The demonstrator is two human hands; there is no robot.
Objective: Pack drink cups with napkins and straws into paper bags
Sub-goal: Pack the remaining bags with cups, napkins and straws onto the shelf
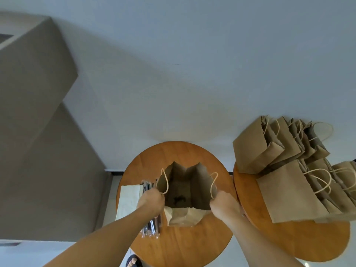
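Observation:
An open brown paper bag (185,182) stands on the round wooden table (185,245), its mouth facing me, with something dark at its bottom. My left hand (151,201) grips the bag's left rim by the string handle. My right hand (224,204) grips the right rim by the other handle. Together they hold the mouth spread wide. A stack of white napkins (129,201) lies to the left of the bag. Wrapped straws (151,229) lie between the napkins and the bag, partly under my left forearm. No drink cup is in view.
A second round wooden table (296,239) stands to the right, with several flat brown paper bags (289,189) piled on it. A plain wall fills the background. A sandalled foot (133,261) shows on the floor below the near table's edge.

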